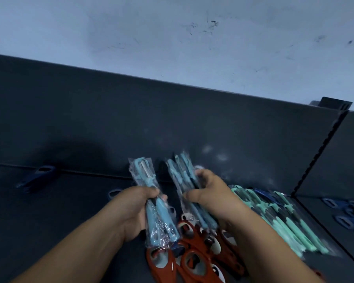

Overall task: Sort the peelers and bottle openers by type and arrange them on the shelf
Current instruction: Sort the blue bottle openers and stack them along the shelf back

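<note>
The left hand (137, 209) curls its fingers round one wrapped bundle of blue peelers (145, 176); the right hand (211, 193) grips a second bundle (184, 170). Both are held above the red bottle openers (194, 260) at 6 o'clock on the shelf (70, 201). The slick wrappers may let peelers slip out and mix with the mint peelers (284, 221) at 4 o'clock.

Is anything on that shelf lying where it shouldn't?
Yes: one dark blue opener lies alone at the far left of the shelf, apart from the other dark blue openers grouped beyond the divider at right.

My left hand (139, 211), at 7 o'clock, grips wrapped light blue plastic peelers (144, 176); my right hand (211, 193), at 5 o'clock, grips a second bunch (185, 172).
</note>
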{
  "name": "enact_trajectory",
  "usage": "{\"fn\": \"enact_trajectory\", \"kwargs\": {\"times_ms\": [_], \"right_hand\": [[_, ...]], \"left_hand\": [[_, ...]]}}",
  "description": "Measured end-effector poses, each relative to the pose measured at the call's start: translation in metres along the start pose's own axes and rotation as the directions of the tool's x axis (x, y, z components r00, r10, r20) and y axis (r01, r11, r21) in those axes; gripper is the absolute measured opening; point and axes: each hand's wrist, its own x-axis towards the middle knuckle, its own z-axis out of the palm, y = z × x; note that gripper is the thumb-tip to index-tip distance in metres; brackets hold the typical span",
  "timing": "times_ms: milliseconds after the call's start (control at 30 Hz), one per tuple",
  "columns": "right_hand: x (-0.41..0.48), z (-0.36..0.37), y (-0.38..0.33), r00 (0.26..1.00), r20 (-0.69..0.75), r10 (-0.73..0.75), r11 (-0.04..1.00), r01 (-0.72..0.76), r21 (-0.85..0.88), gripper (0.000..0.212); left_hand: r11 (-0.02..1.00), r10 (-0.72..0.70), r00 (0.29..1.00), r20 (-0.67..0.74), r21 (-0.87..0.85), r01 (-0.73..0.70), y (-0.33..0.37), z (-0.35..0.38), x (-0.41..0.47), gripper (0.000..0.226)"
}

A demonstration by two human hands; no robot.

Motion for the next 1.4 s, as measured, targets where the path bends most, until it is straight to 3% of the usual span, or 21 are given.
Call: {"fn": "enact_trajectory", "kwargs": {"times_ms": [133, 333, 467, 667, 867, 1067, 1167, 1400], "right_hand": [[-0.021, -0.005, -0.007, 0.996, -0.025, -0.084, 0.977, 0.087, 0.195, 0.043], [-0.05, -0.036, 0.009, 0.99, -0.085, -0.115, 0.98, 0.128, 0.154, 0.05], [-0.074, -0.082, 0.027, 0.99, -0.101, -0.1, 0.984, 0.113, 0.139, 0.05], [-0.127, -0.173, 0.066, 0.996, -0.088, -0.019, 0.903, 0.055, 0.427, 0.037], [-0.164, -0.244, 0.113, 0.951, -0.308, -0.006, 0.94, 0.11, 0.322, 0.024], [-0.189, -0.294, 0.139, 0.932, -0.361, 0.014, 0.954, 0.096, 0.284, 0.01], [-0.196, -0.311, 0.145, 0.937, -0.35, 0.002, 0.949, 0.109, 0.297, 0.016], [-0.205, -0.351, 0.16, 0.89, -0.445, -0.095, 0.986, 0.145, 0.08, 0.037]], "left_hand": [[0.993, 0.033, 0.992, 0.119, 0.11, -0.047, 0.001, 0.024, 0.001, 0.031], [0.994, 0.004, 0.97, 0.242, 0.103, -0.03, -0.011, 0.086, -0.015, 0.043], [0.991, 0.003, 0.961, 0.275, 0.129, -0.039, -0.033, 0.138, -0.024, 0.034], [0.988, -0.02, 0.962, 0.273, 0.15, -0.022, -0.089, 0.229, -0.035, 0.031], [0.977, -0.013, 0.968, 0.252, 0.21, -0.042, -0.14, 0.311, -0.044, 0.029], [0.976, -0.021, 0.974, 0.224, 0.215, -0.029, -0.172, 0.376, -0.043, 0.028], [0.971, -0.023, 0.97, 0.24, 0.237, -0.035, -0.178, 0.403, -0.037, 0.029], [0.956, -0.091, 0.94, 0.33, 0.294, -0.011, -0.184, 0.456, -0.015, 0.031]]}}
